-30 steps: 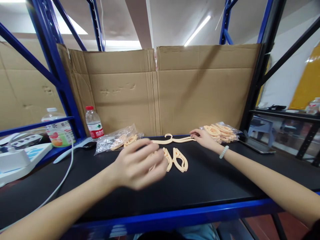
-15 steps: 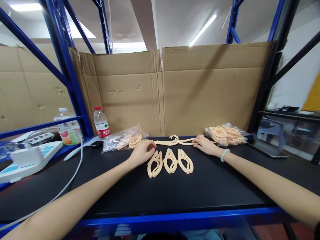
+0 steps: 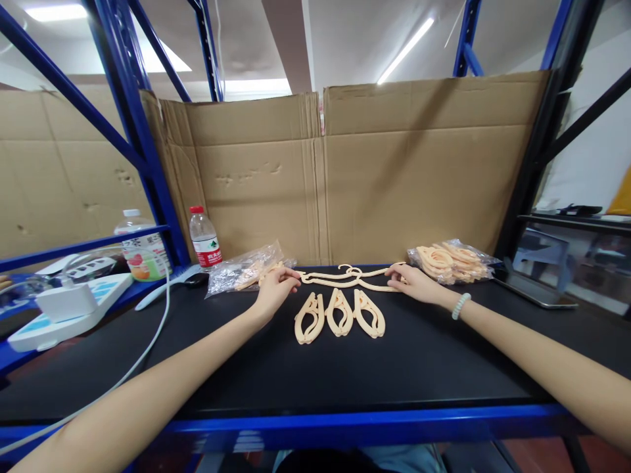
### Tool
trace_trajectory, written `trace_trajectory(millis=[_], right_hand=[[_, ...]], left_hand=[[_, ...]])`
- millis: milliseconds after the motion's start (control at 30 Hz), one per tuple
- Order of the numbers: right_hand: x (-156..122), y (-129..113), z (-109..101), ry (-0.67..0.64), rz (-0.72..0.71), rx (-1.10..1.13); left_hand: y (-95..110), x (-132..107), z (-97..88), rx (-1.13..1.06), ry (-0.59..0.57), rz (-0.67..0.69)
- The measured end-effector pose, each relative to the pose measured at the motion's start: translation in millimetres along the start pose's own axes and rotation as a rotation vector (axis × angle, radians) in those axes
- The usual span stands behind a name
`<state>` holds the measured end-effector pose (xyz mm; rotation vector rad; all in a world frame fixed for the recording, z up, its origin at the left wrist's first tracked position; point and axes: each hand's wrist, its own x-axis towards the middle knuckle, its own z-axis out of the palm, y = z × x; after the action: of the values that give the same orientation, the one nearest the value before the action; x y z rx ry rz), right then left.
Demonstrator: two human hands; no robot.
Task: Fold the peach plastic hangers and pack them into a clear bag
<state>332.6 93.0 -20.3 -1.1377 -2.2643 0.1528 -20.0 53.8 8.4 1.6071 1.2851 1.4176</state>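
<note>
Two cream plastic folding clothes hangers lie spread open near the back of the table, the front hanger (image 3: 335, 284) partly overlapping the rear hanger (image 3: 367, 273). My left hand (image 3: 276, 289) has its fingertips closed at the left ends of their arms. At the right ends, my right hand (image 3: 417, 284) pinches with thumb and fingers, which cover the tips. Which hanger each hand grips is hard to tell. Closer to me lie three folded hangers in a row: the left one (image 3: 300, 326), the middle one (image 3: 335, 322) and the right one (image 3: 378, 322).
Clear bags of hangers lie at left (image 3: 231, 279) and right (image 3: 451, 261). A red-capped water bottle (image 3: 206, 240) stands by the cardboard wall (image 3: 261, 177). A power strip (image 3: 116, 295) with a white cable (image 3: 160, 328) sits left; a metal stand (image 3: 537, 295) is right.
My left hand has moved slightly left and away from me. The hangers' arms now show as two separate lines between my hands. The three folded hangers stay in their row.
</note>
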Motion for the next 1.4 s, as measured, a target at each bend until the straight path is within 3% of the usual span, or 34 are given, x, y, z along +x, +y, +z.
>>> trace_trajectory(millis=[167,500,700,833,1000,1300,1400], right_hand=[[0,0,7,-0.089,-0.058,-0.042],[1,-5,-7,0.077,0.016,-0.082],[1,-7,-23,0.197,-0.039,-0.109],[-1,-17,-31,0.235,-0.066,-0.113],[-2,-36,-25,0.280,-0.128,-0.142],[-6,-61,-8,0.335,-0.226,-0.194],[-6,-63,-7,0.357,-0.229,-0.192]], left_hand=[[2,-2,2.3,-0.032,-0.008,-0.036],[2,0,2.1,-0.164,0.090,-0.163],[-5,3,3.8,-0.285,0.205,-0.270],[1,0,6.9,-0.367,0.209,-0.288],[10,-10,13.2,-0.420,0.066,-0.169],[11,-26,21.5,-0.151,-0.283,0.041],[11,-28,22.3,-0.116,-0.333,0.106]])
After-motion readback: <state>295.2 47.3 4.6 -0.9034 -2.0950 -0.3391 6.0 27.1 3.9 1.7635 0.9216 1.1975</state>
